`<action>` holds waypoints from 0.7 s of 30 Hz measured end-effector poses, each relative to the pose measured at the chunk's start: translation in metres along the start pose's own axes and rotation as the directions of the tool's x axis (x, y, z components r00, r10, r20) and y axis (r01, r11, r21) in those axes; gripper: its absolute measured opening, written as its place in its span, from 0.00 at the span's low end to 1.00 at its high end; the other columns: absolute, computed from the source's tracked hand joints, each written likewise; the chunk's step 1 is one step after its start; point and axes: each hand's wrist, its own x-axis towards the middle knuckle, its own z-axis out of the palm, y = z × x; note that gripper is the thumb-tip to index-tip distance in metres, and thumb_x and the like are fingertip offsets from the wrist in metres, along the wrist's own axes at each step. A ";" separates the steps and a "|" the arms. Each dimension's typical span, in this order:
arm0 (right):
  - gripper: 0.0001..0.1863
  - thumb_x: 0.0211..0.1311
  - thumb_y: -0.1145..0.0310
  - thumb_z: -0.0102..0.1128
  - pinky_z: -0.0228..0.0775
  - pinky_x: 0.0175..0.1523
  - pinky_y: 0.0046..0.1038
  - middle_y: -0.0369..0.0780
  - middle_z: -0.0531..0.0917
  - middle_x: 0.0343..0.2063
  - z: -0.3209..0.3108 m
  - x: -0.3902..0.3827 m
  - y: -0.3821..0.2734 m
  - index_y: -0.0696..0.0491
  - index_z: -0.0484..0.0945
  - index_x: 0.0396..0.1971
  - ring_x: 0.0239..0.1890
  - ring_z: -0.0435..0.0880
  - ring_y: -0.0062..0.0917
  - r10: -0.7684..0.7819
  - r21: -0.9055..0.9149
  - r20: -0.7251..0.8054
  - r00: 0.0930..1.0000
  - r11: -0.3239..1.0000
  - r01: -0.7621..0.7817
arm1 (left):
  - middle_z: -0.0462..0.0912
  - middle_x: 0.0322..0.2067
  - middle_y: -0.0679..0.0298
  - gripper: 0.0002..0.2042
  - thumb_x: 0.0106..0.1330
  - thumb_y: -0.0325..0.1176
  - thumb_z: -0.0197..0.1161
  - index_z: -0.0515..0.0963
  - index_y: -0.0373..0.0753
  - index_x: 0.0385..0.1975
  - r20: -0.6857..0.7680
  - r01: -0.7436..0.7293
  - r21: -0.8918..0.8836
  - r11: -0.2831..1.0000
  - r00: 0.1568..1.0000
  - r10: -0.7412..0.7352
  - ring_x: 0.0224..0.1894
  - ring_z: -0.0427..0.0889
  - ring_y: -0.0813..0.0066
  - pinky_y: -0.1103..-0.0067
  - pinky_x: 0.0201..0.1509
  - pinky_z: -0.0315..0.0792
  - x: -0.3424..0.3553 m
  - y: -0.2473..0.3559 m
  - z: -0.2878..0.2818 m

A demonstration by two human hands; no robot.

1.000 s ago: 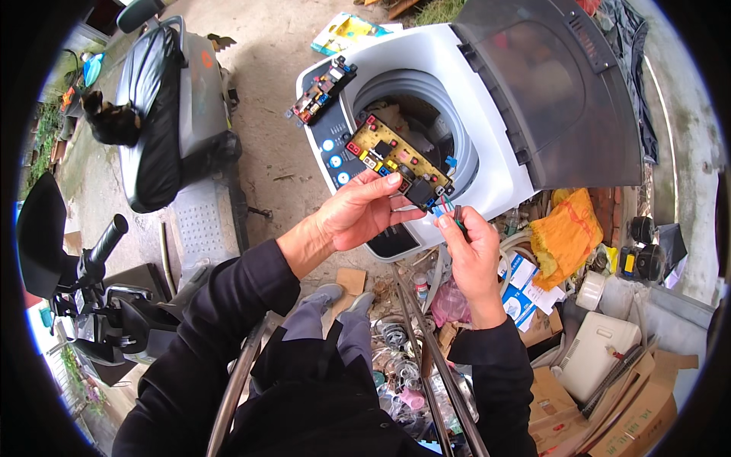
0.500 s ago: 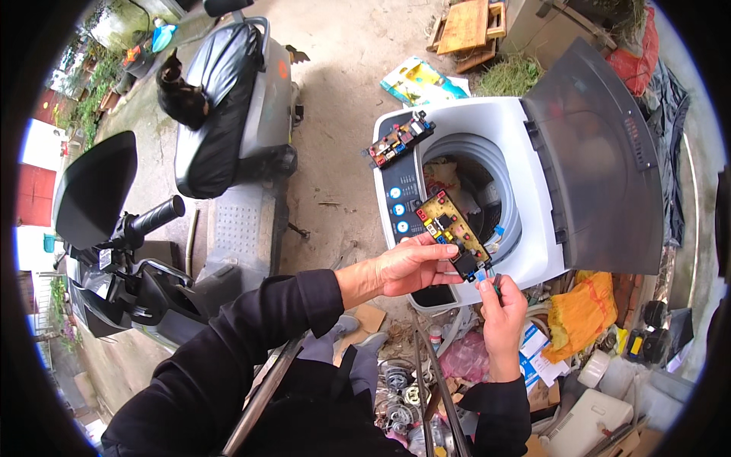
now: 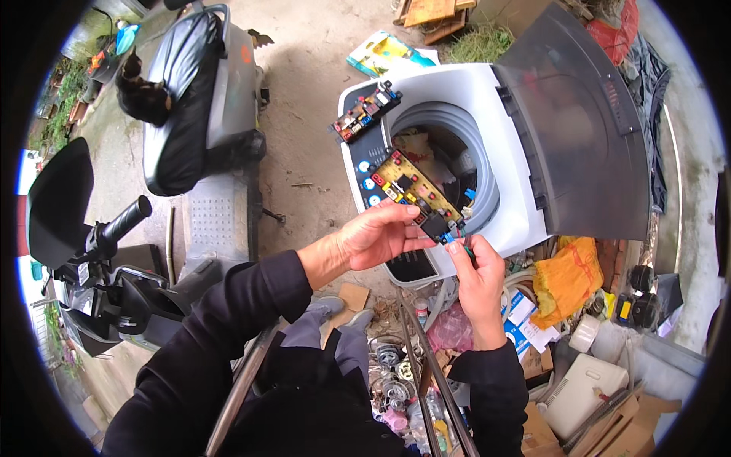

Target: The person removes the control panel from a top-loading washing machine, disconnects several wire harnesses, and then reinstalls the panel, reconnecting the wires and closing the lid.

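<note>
My left hand [image 3: 384, 236] grips the lower part of a yellow circuit board [image 3: 419, 186] studded with coloured components, its thumb lying over the board. My right hand [image 3: 476, 278] pinches a small blue connector [image 3: 450, 238] with thin coloured wires at that board's lower end; whether it is seated in the board I cannot tell. Both are over the front left of a white top-loading washing machine [image 3: 520, 206], whose dark lid [image 3: 571, 129] stands raised on the right. A second component-covered board [image 3: 364, 111] rests on the upper part of its control panel, above the round drum [image 3: 476, 145].
A scooter [image 3: 221, 213] stands on the left, a dark cat [image 3: 143, 99] on its seat. Orange sacking [image 3: 563, 278], a beige plastic case [image 3: 590, 392], cardboard and loose scrap crowd the lower right. Metal poles [image 3: 236, 400] run near my feet. Wooden pieces [image 3: 430, 13] lie at the top.
The view has shifted, first moving the scene down and rightward in the picture, then partly back. Both hands keep much the same grip on the board and connector.
</note>
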 end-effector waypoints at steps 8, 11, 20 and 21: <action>0.09 0.72 0.69 0.62 0.57 0.30 0.19 0.28 0.73 0.21 0.003 -0.004 0.002 0.59 0.80 0.33 0.26 0.64 0.09 -0.008 -0.056 -0.019 1.000 0.998 0.007 | 0.82 0.55 0.57 0.19 0.70 0.31 0.63 0.73 0.38 0.59 -0.003 -0.018 -0.072 0.997 1.000 0.018 0.57 0.82 0.62 0.58 0.68 0.72 -0.005 0.002 0.004; 0.10 0.71 0.69 0.64 0.57 0.27 0.21 0.30 0.70 0.18 0.007 -0.003 0.004 0.60 0.78 0.32 0.23 0.63 0.11 -0.039 -0.063 -0.034 0.999 0.997 0.037 | 0.83 0.55 0.57 0.18 0.69 0.29 0.63 0.73 0.38 0.58 -0.001 -0.022 -0.084 0.996 1.000 0.022 0.57 0.83 0.62 0.58 0.68 0.72 -0.005 0.000 0.000; 0.10 0.69 0.70 0.64 0.57 0.26 0.22 0.30 0.71 0.18 0.008 -0.009 -0.001 0.59 0.78 0.30 0.22 0.64 0.11 -0.035 -0.140 -0.088 0.996 0.990 0.022 | 0.81 0.57 0.54 0.23 0.69 0.27 0.63 0.70 0.34 0.63 -0.030 -0.057 0.028 0.998 0.998 0.058 0.60 0.81 0.62 0.63 0.69 0.73 -0.008 -0.005 0.008; 0.10 0.68 0.71 0.65 0.60 0.26 0.24 0.34 0.74 0.18 0.009 -0.009 -0.003 0.59 0.77 0.30 0.21 0.67 0.13 -0.039 -0.168 -0.091 0.995 0.985 0.023 | 0.81 0.57 0.54 0.23 0.69 0.26 0.63 0.70 0.33 0.63 -0.035 -0.074 0.073 0.995 0.996 0.076 0.60 0.81 0.63 0.63 0.69 0.73 -0.010 -0.005 0.009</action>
